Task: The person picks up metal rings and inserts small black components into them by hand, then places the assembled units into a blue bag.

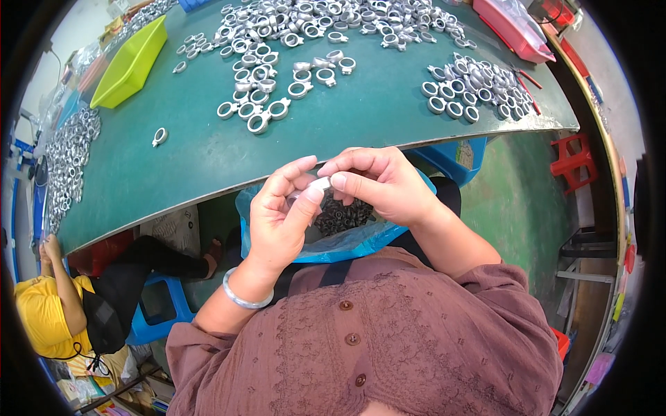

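Over my lap, my left hand [279,211] is closed around a silver metal ring clamp [320,184], mostly hidden by the fingers. At the clamp's lug, the thumb and fingers of my right hand [388,182] pinch it from the other side. Just below both hands, a blue plastic bag [333,251] sits open on my lap with many small dark parts [345,218] inside. Beyond my hands, a loose group of similar ring clamps [258,123] lies on the green table [201,163], and a single clamp [160,136] lies to the left.
A large heap of clamps [305,21] covers the table's far side. Another pile [475,87] lies right, beside red-handled pliers [531,80]. A yellow-green tray [130,66] stands left, a pink tray [510,31] far right. A person in yellow [45,312] sits at the left.
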Available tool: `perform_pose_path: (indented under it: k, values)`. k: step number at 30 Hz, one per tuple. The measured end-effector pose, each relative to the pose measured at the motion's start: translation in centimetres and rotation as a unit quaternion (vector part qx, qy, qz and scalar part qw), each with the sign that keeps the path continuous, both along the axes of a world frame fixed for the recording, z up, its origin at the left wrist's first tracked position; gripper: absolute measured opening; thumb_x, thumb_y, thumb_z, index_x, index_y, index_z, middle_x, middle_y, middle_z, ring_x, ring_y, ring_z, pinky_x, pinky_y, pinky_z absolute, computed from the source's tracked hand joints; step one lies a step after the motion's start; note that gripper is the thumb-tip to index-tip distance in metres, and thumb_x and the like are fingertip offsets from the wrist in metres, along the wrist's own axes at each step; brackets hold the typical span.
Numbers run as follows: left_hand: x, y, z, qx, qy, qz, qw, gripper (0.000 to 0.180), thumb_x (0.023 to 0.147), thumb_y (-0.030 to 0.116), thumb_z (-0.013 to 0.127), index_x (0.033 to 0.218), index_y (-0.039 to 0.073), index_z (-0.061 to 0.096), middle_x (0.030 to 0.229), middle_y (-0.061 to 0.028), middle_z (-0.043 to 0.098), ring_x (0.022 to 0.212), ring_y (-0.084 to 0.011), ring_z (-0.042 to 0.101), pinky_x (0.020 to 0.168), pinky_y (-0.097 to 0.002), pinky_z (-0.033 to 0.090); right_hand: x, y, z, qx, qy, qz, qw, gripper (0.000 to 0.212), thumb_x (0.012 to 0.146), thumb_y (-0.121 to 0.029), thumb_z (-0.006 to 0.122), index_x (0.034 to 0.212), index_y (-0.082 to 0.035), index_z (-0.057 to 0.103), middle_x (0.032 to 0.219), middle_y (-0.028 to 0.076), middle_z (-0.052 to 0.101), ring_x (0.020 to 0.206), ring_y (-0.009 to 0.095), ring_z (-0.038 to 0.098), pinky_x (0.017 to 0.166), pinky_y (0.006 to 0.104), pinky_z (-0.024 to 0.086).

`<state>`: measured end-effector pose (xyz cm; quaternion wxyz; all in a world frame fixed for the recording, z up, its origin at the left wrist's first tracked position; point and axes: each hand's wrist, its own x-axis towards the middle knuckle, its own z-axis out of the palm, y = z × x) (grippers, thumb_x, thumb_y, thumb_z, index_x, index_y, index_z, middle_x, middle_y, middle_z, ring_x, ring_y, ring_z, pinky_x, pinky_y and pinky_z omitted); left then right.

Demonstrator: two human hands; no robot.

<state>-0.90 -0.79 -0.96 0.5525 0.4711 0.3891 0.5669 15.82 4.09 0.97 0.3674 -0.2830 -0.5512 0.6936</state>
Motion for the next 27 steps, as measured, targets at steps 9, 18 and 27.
perform_pose_path:
  k: [9,18,27]
  values:
    - [0.0,0.2,-0.5,0.151,0.138,0.062,0.977,0.051,0.074,-0.003,0.065,0.120,0.002,0.046,0.092,-0.0047,0.058,0.073,-0.0055,0.053,0.063,-0.0174,0.043,0.1,-0.1,-0.7,0.030,0.051,-0.006,0.998,0.024,0.084,-0.002,0.056,0.107,0.003,0.054,0.092,0.003,0.059,0.084,0.008,0.054,0.075,0.0225,0.045]
    - [-0.3,-0.2,-0.6,0.166,0.151,0.061,0.973,0.052,0.073,-0.005,0.064,0.121,0.000,0.046,0.096,-0.0059,0.056,0.079,-0.0077,0.052,0.067,-0.0183,0.042,1.2,1.5,0.1,0.187,-0.029,0.011,0.982,0.026,0.082,0.002,0.056,0.108,0.001,0.055,0.097,0.004,0.059,0.091,0.011,0.056,0.081,0.0246,0.045]
    - [-0.5,-0.1,-3.6,0.176,0.436,-0.047,0.881,0.033,0.071,0.011,0.066,0.102,0.001,0.059,0.099,-0.0144,0.058,0.090,-0.0309,0.056,0.079,-0.0355,0.045,0.2,14.6,0.7,0.483,-0.398,-0.150,0.765,0.044,0.078,-0.025,0.062,0.116,-0.006,0.051,0.115,0.016,0.049,0.106,0.028,0.048,0.088,0.0351,0.041]
